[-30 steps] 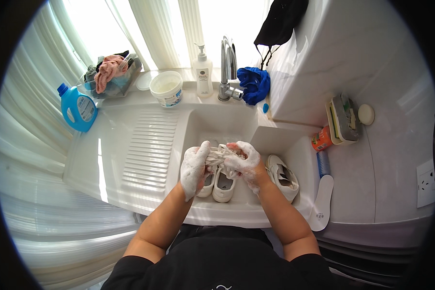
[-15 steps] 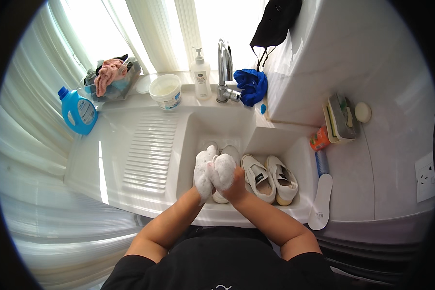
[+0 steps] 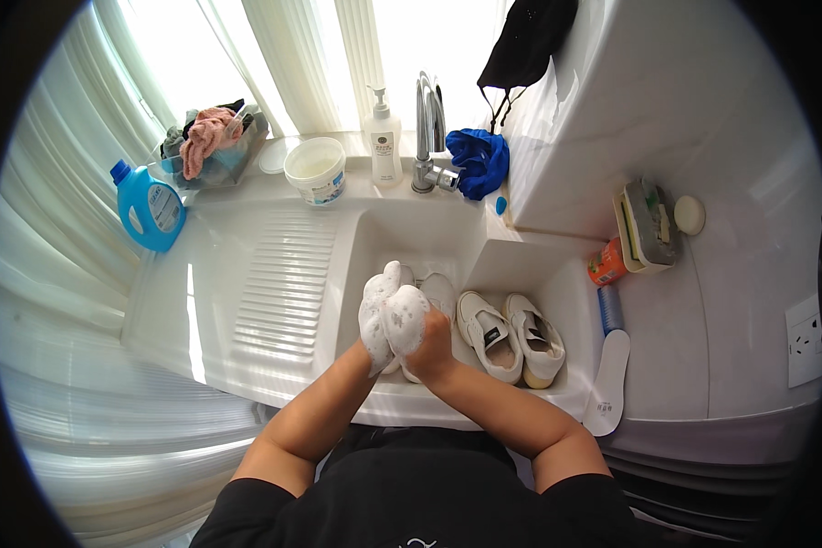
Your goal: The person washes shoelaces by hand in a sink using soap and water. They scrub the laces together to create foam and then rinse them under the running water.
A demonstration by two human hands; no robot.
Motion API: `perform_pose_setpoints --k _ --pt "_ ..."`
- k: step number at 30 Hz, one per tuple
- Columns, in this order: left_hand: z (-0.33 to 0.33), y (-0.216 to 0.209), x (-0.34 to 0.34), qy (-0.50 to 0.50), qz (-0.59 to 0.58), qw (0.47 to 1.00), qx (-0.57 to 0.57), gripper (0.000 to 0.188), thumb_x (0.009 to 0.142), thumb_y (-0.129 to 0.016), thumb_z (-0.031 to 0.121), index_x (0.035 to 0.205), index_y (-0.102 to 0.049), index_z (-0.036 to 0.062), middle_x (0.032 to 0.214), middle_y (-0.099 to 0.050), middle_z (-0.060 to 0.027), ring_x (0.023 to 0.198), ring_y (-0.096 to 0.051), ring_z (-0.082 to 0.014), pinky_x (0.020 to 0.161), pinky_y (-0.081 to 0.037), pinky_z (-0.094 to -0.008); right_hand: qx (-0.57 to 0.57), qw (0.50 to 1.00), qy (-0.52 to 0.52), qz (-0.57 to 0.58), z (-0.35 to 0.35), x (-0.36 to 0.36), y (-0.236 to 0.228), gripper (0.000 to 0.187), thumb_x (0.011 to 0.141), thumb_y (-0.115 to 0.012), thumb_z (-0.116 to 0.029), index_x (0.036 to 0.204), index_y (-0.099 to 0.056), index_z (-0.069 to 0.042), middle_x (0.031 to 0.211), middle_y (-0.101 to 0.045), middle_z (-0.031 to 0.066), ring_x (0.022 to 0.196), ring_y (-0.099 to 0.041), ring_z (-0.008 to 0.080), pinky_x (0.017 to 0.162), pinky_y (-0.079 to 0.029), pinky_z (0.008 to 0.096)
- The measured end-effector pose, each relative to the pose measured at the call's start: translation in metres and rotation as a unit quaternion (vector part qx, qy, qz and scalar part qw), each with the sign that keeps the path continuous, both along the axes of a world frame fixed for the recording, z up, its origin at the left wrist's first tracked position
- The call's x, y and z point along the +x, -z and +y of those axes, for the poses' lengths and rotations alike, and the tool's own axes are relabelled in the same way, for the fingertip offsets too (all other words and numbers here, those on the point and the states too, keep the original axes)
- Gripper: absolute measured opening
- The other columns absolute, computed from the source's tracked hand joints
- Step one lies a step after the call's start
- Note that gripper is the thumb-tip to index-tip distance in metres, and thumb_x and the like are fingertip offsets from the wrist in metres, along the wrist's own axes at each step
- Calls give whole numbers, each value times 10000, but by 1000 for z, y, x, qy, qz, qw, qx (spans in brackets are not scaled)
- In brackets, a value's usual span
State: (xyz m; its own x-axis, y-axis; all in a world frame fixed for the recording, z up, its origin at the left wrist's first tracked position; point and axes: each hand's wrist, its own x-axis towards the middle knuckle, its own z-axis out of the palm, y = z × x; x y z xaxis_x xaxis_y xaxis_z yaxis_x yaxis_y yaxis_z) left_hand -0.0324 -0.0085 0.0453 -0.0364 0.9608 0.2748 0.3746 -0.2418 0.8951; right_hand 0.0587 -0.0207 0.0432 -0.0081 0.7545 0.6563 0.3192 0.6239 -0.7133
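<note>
Broadly, a large white moulded sink unit (image 3: 201, 301) with a ribbed draining board (image 3: 279, 283) on its left is filling the middle of the view, and a deep rectangular basin (image 3: 429, 228) is sitting at its centre. Beside it on the right, a white appliance top (image 3: 731, 320) is carrying a white shoe insole (image 3: 605, 382), a green-and-white scrubbing brush (image 3: 647, 224), a round white soap (image 3: 690, 215) and an orange tub (image 3: 605, 263). Along the back ledge, a blue detergent bottle (image 3: 149, 208), a clear box of pink and grey cloths (image 3: 212, 146), a round white plastic tub (image 3: 316, 170), a white pump bottle (image 3: 383, 142), a chrome tap (image 3: 426, 132) and a crumpled blue cloth (image 3: 478, 160) are standing in a row from left to right. Inside the basin, a pair of white canvas shoes (image 3: 510, 336) is lying side by side at the right, and another white shoe (image 3: 437, 292) is lying just left of them, partly hidden behind the hands. Over the basin's near edge, the person's left hand (image 3: 374, 315) and right hand (image 3: 416, 329) are pressing together, both thick with white soap foam (image 3: 400, 315); the fingers are curling closed against one another, and whether anything is gripped between them cannot be told.
</note>
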Motion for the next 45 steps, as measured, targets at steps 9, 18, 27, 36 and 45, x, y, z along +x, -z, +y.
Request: perform_pose_setpoints --k 9,18,27,36,45 --pt "1 16 14 35 -174 982 -71 136 919 -474 231 828 -515 137 664 -443 60 563 -436 -65 473 -375 -232 -43 999 -21 -2 6 4 3 181 733 -616 -127 876 -607 -16 796 -631 182 709 -620 338 619 -486 395" --pt "5 2 16 15 -575 759 -305 262 883 -515 313 718 -481 112 623 -471 21 510 -465 -121 414 -354 -245 -144 987 -32 64 24 10 24 237 758 -632 -199 902 -617 -11 788 -627 208 765 -631 337 644 -483 361" --pt "32 18 -12 153 -384 902 -122 240 852 -485 231 981 -492 29 819 -563 -80 784 -603 -220 710 -505 -328 -116 984 -120 -65 11 20 8 769 656 -730 -340 1268 -396 -15 1141 -397 166 1099 -405 304 954 -360 395" --pt "7 24 29 -3 -33 999 1 148 823 -530 107 962 -540 56 883 -607 -122 799 -605 -270 682 -467 -337 -251 961 -93 -64 54 25 26 780 692 -729 -228 1299 -311 29 1225 -441 138 988 -459 235 914 -389 340" --pt "3 2 7 -1 -576 768 -278 274 945 -457 354 814 -443 113 655 -474 3 519 -453 -83 451 -373 -239 -502 767 -155 368 56 50 7 758 692 -707 -126 1306 -274 -27 1058 -486 64 928 -515 146 815 -448 313"
